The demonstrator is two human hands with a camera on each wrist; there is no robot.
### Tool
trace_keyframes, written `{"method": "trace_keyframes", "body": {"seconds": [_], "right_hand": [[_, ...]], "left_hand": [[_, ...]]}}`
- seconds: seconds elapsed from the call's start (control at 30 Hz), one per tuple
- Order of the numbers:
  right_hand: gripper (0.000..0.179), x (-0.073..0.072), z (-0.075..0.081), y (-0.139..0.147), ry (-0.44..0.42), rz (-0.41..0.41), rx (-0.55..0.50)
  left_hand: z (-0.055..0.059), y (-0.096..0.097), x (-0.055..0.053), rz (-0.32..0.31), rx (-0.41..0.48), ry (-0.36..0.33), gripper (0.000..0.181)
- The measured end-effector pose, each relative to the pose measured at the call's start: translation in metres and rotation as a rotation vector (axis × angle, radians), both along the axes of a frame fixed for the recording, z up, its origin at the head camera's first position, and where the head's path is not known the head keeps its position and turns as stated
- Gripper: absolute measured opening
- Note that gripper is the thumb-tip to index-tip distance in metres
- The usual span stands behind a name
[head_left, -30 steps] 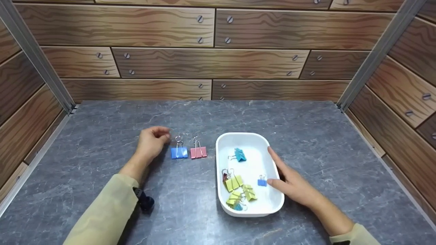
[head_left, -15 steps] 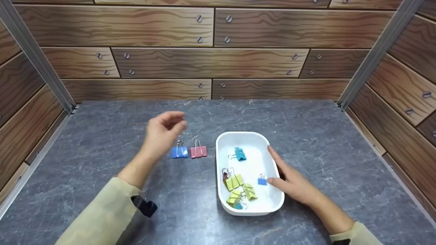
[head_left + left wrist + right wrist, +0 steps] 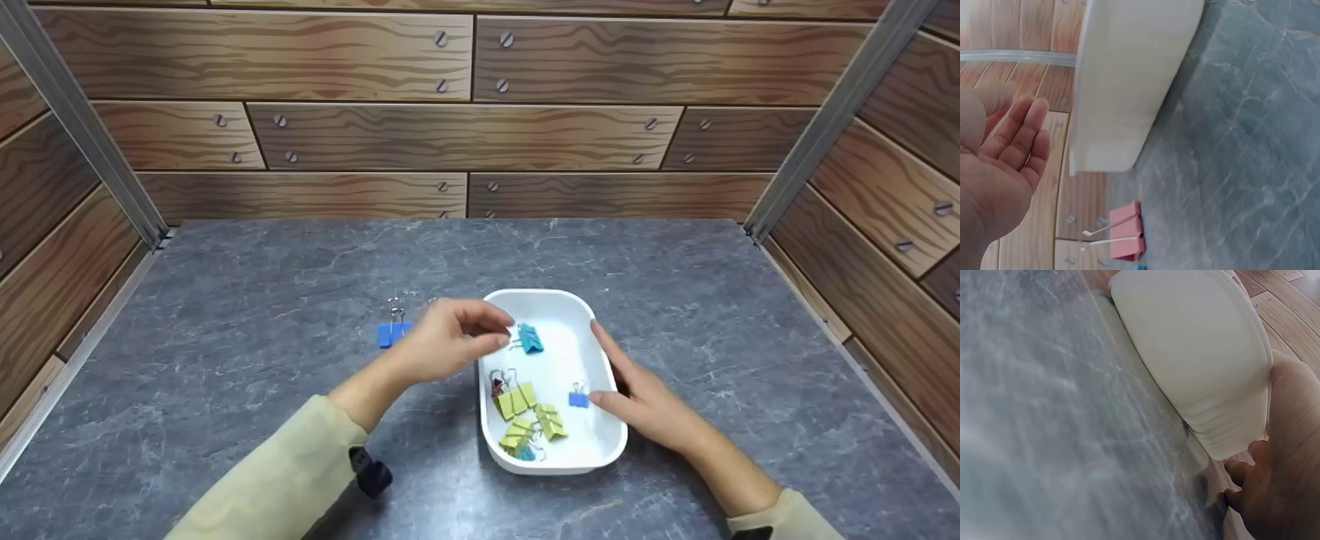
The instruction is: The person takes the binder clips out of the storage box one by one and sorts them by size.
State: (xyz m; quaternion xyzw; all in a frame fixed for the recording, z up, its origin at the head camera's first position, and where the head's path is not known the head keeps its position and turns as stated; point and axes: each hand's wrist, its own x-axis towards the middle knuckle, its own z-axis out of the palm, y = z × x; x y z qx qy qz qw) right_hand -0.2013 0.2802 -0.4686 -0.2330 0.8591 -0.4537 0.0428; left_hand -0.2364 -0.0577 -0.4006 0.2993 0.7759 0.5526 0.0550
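Note:
My left hand (image 3: 442, 341) hovers at the left rim of a white plastic tub (image 3: 551, 469), fingers loosely bent and holding nothing. Just past its fingertips a teal binder clip (image 3: 531, 339) lies inside the tub. My right hand (image 3: 649, 405) grips the tub's right wall, thumb over the rim and fingers outside. Near that thumb lies a small blue binder clip (image 3: 578, 399). Three yellow binder clips (image 3: 516, 402), a dark red one (image 3: 496, 388) and a small teal one (image 3: 527, 453) are gathered toward the tub's near left.
Left of the tub, a larger blue binder clip (image 3: 387, 335) stands on the grey marbled table (image 3: 285, 270), partly behind my left hand. A pink binder clip (image 3: 1126, 230) beside it shows in the left wrist view. Wood-patterned walls (image 3: 465, 135) enclose the table's back and sides.
My left hand has moved from beside the blue clip, up and then right across the pink clip, to the tub's rim. The right hand and the tub have stayed put.

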Motion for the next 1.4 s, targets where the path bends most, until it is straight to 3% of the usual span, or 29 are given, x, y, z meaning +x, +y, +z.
{"method": "trace_keyframes", "body": {"seconds": [0.23,0.6,1.13,1.4], "right_hand": [[0.09,-0.001,0.0,0.0,0.0,0.006,-0.004],[0.091,-0.001,-0.001,0.0,0.0,0.015,-0.015],[0.091,0.0,-0.001,-0.001,0.011,0.016,-0.026],[0.091,0.0,-0.001,-0.002,0.018,0.015,-0.019]], "left_hand": [[-0.01,0.01,-0.004,-0.09,-0.088,0.017,0.016],[-0.016,0.012,-0.011,-0.123,-0.238,0.017,0.02],[-0.013,0.015,-0.019,-0.194,-0.446,0.072,0.024],[-0.013,0.016,-0.02,-0.231,-0.472,0.093,0.023]]}}
